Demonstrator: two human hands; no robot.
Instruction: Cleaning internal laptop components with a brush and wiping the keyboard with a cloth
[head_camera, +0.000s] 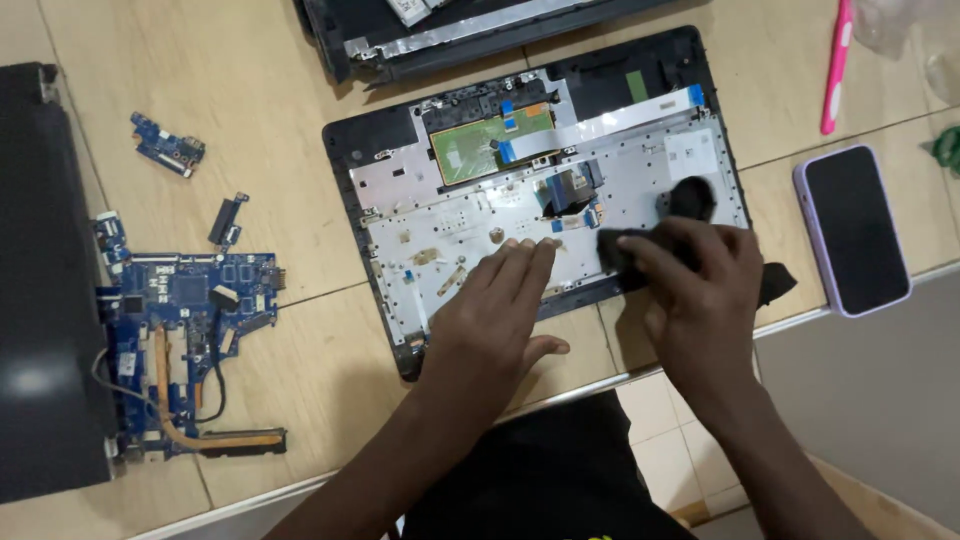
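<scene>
The black laptop base shell with its silver metal keyboard backplate (450, 225) lies at centre. My left hand (495, 320) presses flat on it, fingers open, holding nothing. At 3 o'clock, my right hand (700, 290) pinches a crumpled black cloth (690, 200) against the plate.

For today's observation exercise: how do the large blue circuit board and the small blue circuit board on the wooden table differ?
The large blue circuit board carries a copper pipe and black wires; the small blue circuit board has neither. The large one lies beside the black panel; the small one lies apart, higher up. Both lie flat, untouched by either hand.
</scene>
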